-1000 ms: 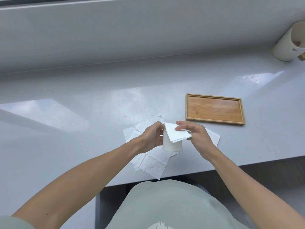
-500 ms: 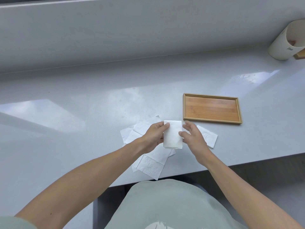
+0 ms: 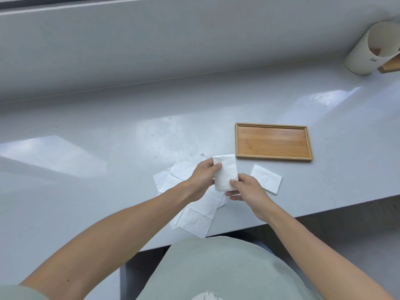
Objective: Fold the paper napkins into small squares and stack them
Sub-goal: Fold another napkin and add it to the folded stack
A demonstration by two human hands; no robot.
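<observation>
Loose napkins (image 3: 194, 215): spread flat, near counter edge (image 3: 324, 202). Left hand (image 3: 202, 177): pinched the half-folded napkin (image 3: 225, 173) at its far left corner. Right hand (image 3: 246, 188): gripped its near right corner. Folded square (image 3: 267, 178): just right. Wooden tray (image 3: 273, 141): beyond. Cup (image 3: 372, 48): far right.

counter (image 3: 108, 131) | napkins (image 3: 194, 219) | folded napkin (image 3: 267, 179) | tray (image 3: 273, 141) | cup (image 3: 368, 50)

At one o'clock the picture's edge cuts off the cream cup (image 3: 368, 48) and a wooden piece (image 3: 390, 64) beside it; the cup's small print is unreadable.
</observation>
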